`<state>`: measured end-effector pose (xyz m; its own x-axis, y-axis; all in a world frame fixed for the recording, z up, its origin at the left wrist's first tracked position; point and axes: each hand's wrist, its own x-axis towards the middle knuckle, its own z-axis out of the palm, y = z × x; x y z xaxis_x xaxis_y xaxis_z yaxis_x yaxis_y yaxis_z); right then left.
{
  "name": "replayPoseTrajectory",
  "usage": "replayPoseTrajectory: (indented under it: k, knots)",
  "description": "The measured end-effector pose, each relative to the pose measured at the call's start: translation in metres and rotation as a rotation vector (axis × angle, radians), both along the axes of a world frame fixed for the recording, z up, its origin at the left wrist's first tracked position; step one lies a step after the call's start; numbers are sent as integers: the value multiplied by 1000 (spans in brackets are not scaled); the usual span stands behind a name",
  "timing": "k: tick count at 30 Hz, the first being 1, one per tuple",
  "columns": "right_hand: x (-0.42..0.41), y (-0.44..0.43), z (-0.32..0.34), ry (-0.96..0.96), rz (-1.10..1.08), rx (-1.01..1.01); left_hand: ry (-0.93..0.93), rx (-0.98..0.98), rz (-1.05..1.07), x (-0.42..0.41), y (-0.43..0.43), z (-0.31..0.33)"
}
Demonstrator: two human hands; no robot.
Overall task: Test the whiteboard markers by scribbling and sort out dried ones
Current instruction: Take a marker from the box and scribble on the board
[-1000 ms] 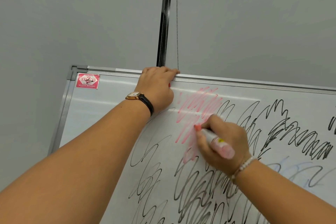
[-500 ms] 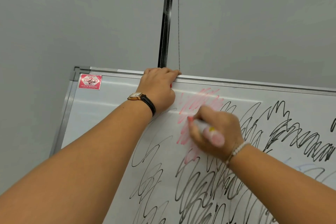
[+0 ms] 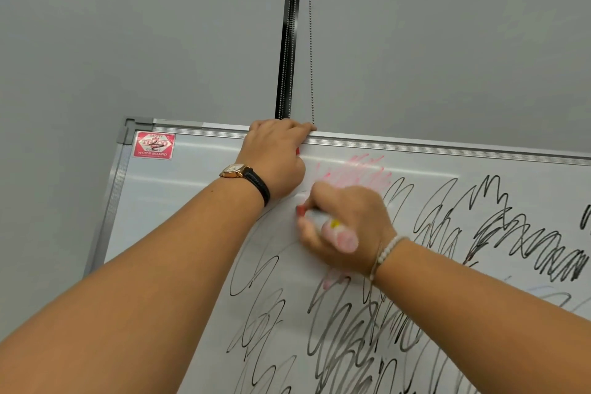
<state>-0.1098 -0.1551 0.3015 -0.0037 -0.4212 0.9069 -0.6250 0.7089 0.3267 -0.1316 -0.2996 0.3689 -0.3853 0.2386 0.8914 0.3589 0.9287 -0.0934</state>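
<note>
A whiteboard (image 3: 192,201) covered in black scribbles leans against a grey wall. My right hand (image 3: 348,230) grips a red marker (image 3: 323,221), blurred by motion, with its red tip against the board just left of a faint red scribble patch (image 3: 355,173). My left hand (image 3: 275,157) holds the top frame of the board, fingers curled over the edge; a small red thing shows under its fingers, and I cannot tell what it is.
A red brand sticker (image 3: 154,145) sits in the board's top left corner. A black vertical strip (image 3: 287,32) and a bead chain (image 3: 311,35) run down the wall behind the board. Faint blue scribbles (image 3: 550,294) lie at the lower right.
My right hand has moved the marker left and slightly up across the board, away from the red patch. My left hand stays on the top frame.
</note>
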Motion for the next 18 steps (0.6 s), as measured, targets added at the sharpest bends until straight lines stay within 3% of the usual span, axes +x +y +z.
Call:
replayPoseTrajectory:
  k: [2,6,11,15,16,18]
  knots:
    - [-6,6,-3,108,-44,84,-1,1,2,-1,0,0]
    - [-12,32,18,127,-76,-316,-5,21,-6,-1,1,0]
    - [-7,34,-24,152,-37,81,-1,16,-8,-1,1,1]
    - [-8,59,-10,117,-64,-284,6,30,-9,-2,2,1]
    - [-7,61,-13,123,-69,-296,3,33,-8,-1,2,0]
    - [-3,58,-25,134,-69,-127,3,24,-5,-1,2,0]
